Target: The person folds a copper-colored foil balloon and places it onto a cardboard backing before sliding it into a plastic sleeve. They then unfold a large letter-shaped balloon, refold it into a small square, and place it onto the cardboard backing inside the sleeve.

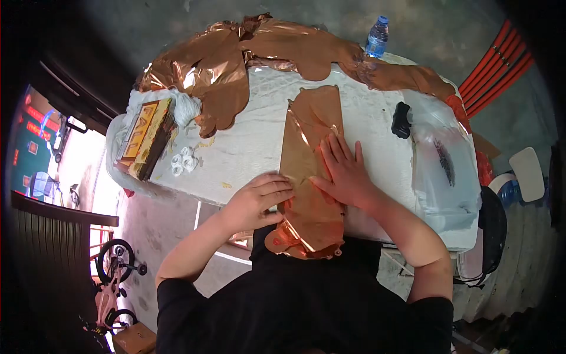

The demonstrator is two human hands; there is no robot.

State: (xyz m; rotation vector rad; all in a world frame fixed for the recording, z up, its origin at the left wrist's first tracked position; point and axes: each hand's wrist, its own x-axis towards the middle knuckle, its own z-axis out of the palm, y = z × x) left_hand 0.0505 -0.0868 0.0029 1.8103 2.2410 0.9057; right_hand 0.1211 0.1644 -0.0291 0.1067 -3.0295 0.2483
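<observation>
At the left end of the table (pixel 242 147), a yellow-and-brown box (pixel 148 137) stands near small white rolls (pixel 184 161), while crumpled copper foil (pixel 306 48) runs along the far edge. The left hand (pixel 259 202) meets the left side of the copper foil piece (pixel 314 147), fingers close together and bent; whether they pinch it, I cannot tell. That piece lies mid-table, lengthwise from near the far side to just over the near edge. The right hand (pixel 346 171) rests on it, palm down, fingers spread. To flatten it well, anchor one side lightly and stroke outward from the middle with a flat palm, easing creases without nails, since thin film likely tears or sets folds. Clear plastic bags (pixel 439 197) cover the right end.
</observation>
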